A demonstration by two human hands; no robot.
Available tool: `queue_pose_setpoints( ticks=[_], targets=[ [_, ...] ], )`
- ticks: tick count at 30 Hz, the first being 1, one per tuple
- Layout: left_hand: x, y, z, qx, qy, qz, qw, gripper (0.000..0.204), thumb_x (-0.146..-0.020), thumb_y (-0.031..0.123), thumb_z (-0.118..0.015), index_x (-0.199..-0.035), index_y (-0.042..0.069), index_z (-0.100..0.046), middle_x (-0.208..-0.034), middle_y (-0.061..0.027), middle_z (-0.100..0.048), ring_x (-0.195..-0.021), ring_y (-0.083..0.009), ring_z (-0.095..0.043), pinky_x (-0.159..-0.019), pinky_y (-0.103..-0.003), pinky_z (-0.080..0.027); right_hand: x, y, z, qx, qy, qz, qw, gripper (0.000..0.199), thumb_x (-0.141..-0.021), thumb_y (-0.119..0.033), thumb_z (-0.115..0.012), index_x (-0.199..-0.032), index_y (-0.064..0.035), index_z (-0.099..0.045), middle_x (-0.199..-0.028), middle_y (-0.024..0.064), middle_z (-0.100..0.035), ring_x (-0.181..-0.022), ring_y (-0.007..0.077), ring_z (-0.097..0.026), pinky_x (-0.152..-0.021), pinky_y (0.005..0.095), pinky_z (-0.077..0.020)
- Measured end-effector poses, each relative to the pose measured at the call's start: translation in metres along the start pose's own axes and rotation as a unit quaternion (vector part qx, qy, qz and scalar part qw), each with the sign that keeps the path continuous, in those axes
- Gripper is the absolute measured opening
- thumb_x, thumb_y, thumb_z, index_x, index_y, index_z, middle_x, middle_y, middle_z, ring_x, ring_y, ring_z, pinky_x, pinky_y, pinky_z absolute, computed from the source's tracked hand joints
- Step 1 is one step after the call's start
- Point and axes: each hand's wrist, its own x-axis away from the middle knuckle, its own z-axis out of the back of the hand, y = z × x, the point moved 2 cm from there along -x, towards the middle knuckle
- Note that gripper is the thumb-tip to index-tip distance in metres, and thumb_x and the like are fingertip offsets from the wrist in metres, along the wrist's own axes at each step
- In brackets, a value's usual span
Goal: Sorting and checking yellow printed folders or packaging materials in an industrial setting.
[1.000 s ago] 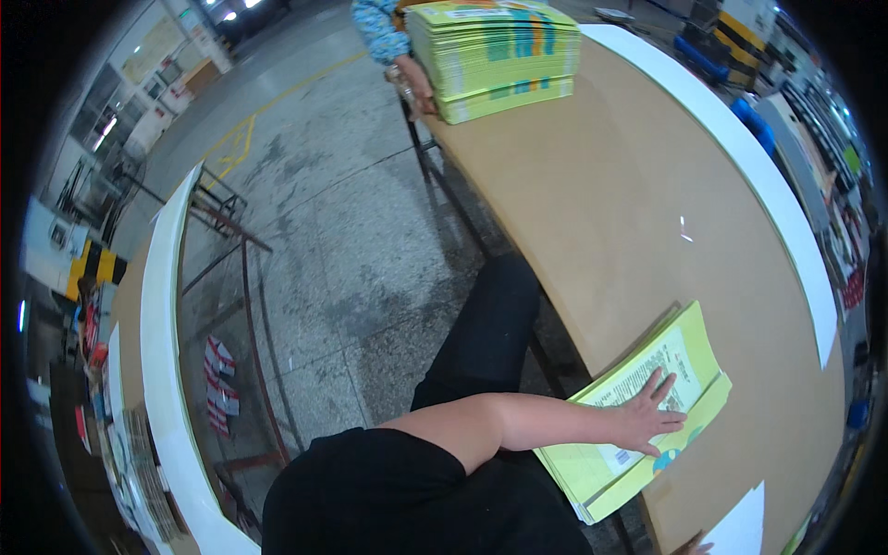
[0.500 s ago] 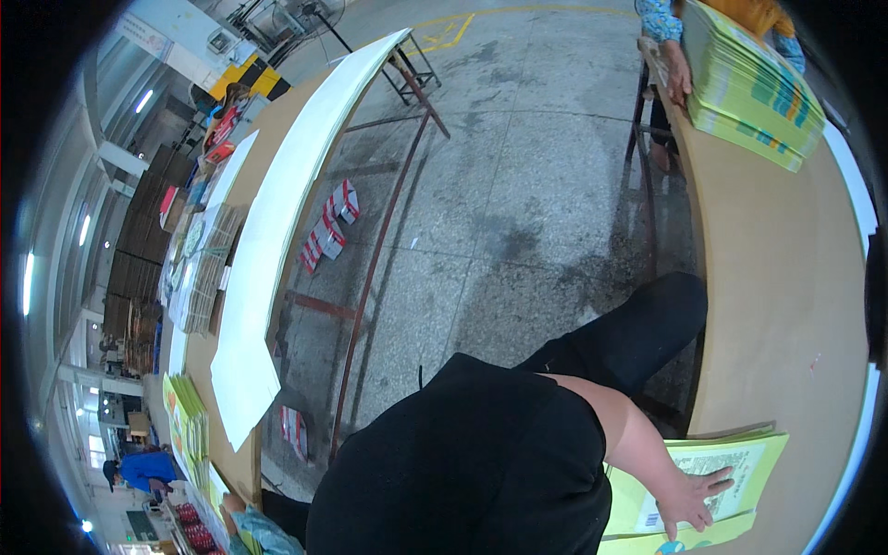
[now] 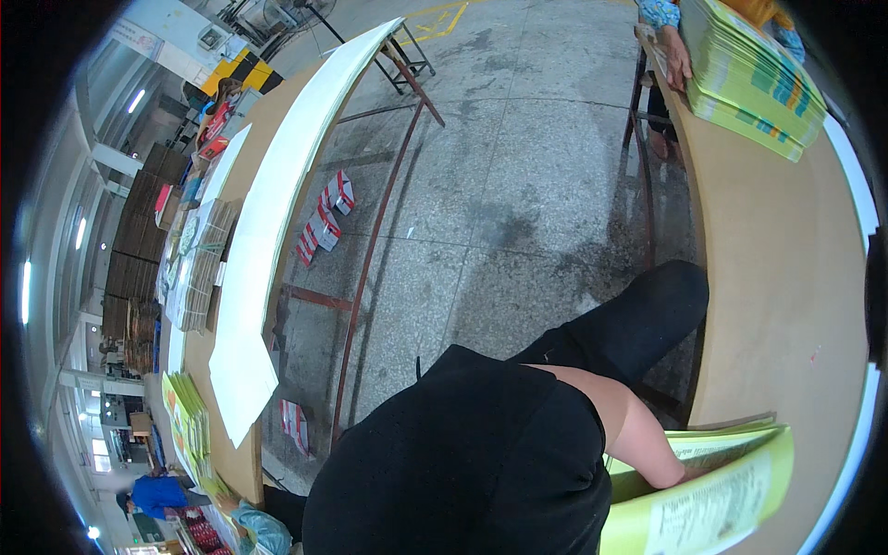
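My left hand reaches in behind a curled green-edged printed sheet on the table at the lower right. The sheet stands bowed, its white printed panel facing down the picture. Its fold hides my fingers, so whether they grip it does not show. Behind the hand lie more green-edged sheets, flat on the tabletop. My bare forearm comes out of a black sleeve and crosses their left part. My right hand is out of the picture.
The brown table runs up the right side. At its far end a co-worker's hand rests beside a tall green stack. Leftward, another table carries long white sheets and green stacks. Red-and-white packages lie on the floor.
My left hand was spread flat on the printed sheet. Now a sheet is raised and bowed, and the hand has gone in behind it, fingers out of sight.
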Motion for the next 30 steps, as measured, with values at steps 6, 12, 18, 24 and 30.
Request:
queue_pose_setpoints(
  ticks=[6, 12, 18, 24, 30],
  targets=[
    [-0.024, 0.007, 0.005, 0.065, 0.145, 0.228, 0.961, 0.049, -0.09, 0.032, -0.051, -0.127, -0.001, -0.051, -0.118, -0.0188, -0.055, -0.125, -0.0435, -0.039, -0.108, -0.071, -0.007, 0.002, -0.042, -0.029, -0.002, -0.056, -0.11, 0.992, 0.09, -0.083, -0.064, -0.059, -0.152, -0.0158, -0.026, -0.152, 0.0234, -0.032, -0.138, 0.0395, -0.031, -0.113, 0.046, -0.0298],
    [-0.038, -0.003, 0.095, 0.043, 0.14, 0.193, 0.97, 0.027, -0.1, 0.026, -0.041, -0.1, 0.005, -0.058, -0.079, -0.0121, -0.056, -0.096, -0.0314, -0.054, -0.091, -0.049, -0.04, 0.007, -0.057, -0.064, -0.288, 0.07, -0.103, 0.949, 0.086, -0.059, 0.005, -0.048, -0.144, 0.0056, -0.037, -0.149, 0.0183, -0.039, -0.135, 0.0271, -0.041, -0.113, 0.0348, -0.0275],
    [-0.043, 0.007, 0.108, 0.14, -0.041, 0.253, 0.956, 0.051, -0.084, 0.021, -0.07, -0.129, 0.005, -0.052, -0.146, -0.0185, -0.039, -0.129, -0.0362, -0.045, -0.105, -0.041, -0.04, 0.015, -0.083, -0.078, -0.196, 0.112, -0.048, 0.973, 0.081, -0.066, 0.004, -0.049, -0.146, 0.0035, -0.036, -0.148, 0.0172, -0.041, -0.133, 0.025, -0.042, -0.111, 0.033, -0.0296],
    [-0.038, -0.01, 0.059, -0.152, -0.142, 0.108, 0.972, 0.047, -0.089, 0.019, -0.059, -0.131, 0.001, -0.05, -0.151, -0.0183, -0.03, -0.14, -0.0437, -0.024, -0.114, -0.051, -0.026, 0.007, -0.09, -0.099, -0.005, 0.106, -0.065, 0.992, 0.075, -0.072, 0.004, -0.05, -0.146, 0.0038, -0.035, -0.147, 0.0194, -0.043, -0.137, 0.026, -0.039, -0.113, 0.0324, -0.0273],
    [-0.028, 0.023, 0.043, -0.238, -0.285, 0.057, 0.927, 0.064, -0.097, 0.041, -0.04, -0.147, 0.001, -0.032, -0.156, -0.0206, -0.023, -0.146, -0.0398, -0.013, -0.117, -0.056, -0.001, -0.004, -0.111, -0.056, 0.108, -0.006, -0.165, 0.98, 0.047, -0.089, -0.01, -0.059, -0.136, -0.0024, -0.052, -0.109, 0.018, -0.067, -0.098, 0.0252, -0.063, -0.09, 0.034, -0.0475]
  ],
)
